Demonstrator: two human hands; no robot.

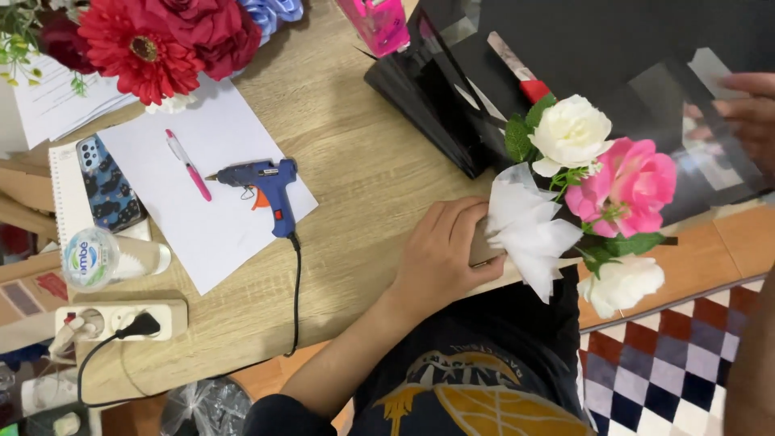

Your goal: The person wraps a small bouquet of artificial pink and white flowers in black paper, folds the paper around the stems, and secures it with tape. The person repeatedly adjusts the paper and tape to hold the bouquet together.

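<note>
My left hand (442, 246) grips the base of a small bouquet (597, 190) at the table's near edge. The bouquet has a white rose on top, a pink rose in the middle and another white rose below, with green leaves and white tissue paper (526, 230) around the stems. My right hand (749, 113) reaches in from the right edge and holds a sheet of black and clear wrapping film (646, 64) behind the flowers.
A blue glue gun (266, 190) lies on white paper (202, 161) with a pink pen (187, 165). Red artificial flowers (153, 36) sit at the far left. A phone (109, 182), a water bottle (109, 258) and a power strip (121, 319) lie on the wooden table (363, 161).
</note>
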